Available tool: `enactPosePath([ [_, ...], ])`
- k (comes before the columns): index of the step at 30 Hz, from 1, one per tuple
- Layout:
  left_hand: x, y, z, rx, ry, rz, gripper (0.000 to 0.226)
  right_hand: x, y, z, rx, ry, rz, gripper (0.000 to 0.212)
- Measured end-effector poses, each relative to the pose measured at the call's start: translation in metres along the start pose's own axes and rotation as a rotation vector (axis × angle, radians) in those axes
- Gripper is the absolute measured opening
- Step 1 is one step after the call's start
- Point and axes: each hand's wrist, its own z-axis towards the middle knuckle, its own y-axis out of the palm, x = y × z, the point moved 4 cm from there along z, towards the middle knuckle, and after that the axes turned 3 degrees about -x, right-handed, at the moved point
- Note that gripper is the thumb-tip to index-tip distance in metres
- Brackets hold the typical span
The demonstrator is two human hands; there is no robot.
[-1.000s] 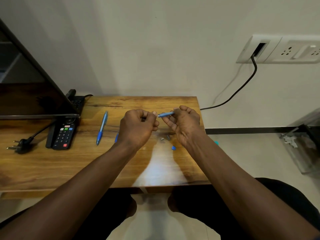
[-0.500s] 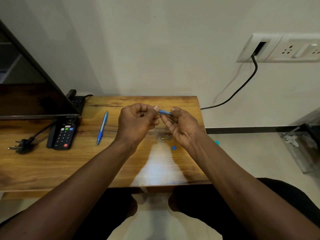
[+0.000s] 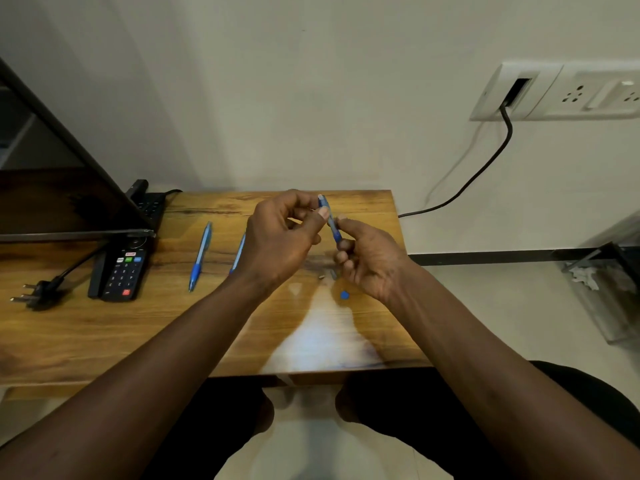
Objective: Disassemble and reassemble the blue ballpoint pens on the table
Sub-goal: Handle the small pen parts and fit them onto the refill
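We see one pen [image 3: 239,251] mostly hidden behind the left hand [image 3: 280,240]. Small bits [image 3: 322,277] below the right hand [image 3: 370,258] are too tiny to ID, and a blue piece [image 3: 344,295] lies nearby. Pen barrel [image 3: 331,221]: blue, near upright, pale top end. L thumb and finger pinch its upper part, R fingers grip its lower end. It's held above the table [image 3: 104,334]. A whole pen [image 3: 200,256] lies left of L hand.
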Motion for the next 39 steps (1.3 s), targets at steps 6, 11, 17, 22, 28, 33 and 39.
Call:
enactPosePath([
  [6,0.002,0.001,0.004,0.003,0.075,0.18,0.005,-0.027,-0.008,-0.006,-0.03,-0.313,-0.452,0.027],
  [11,-0.002,0.005,0.007,-0.01,0.073,0.165,0.003,-0.038,-0.006,-0.015,-0.149,-0.515,-0.652,0.035],
  [17,-0.002,0.014,0.008,-0.037,0.095,0.103,0.004,-0.041,-0.014,-0.009,-0.129,-0.6,-0.685,0.018],
  [22,-0.009,0.019,0.009,-0.057,0.017,0.07,0.019,-0.042,-0.025,0.0,-0.005,-0.615,-0.765,0.014],
  [28,-0.02,0.029,0.007,-0.238,0.078,0.52,0.015,-0.044,-0.041,0.002,0.088,-0.57,-0.766,0.013],
  [33,-0.033,0.046,0.001,-0.524,0.061,0.834,0.009,-0.037,-0.056,0.008,0.138,-0.487,-0.805,0.016],
  [39,-0.04,0.055,-0.002,-0.43,-0.116,0.431,0.019,-0.023,-0.061,0.012,0.09,-0.308,-0.609,0.018],
])
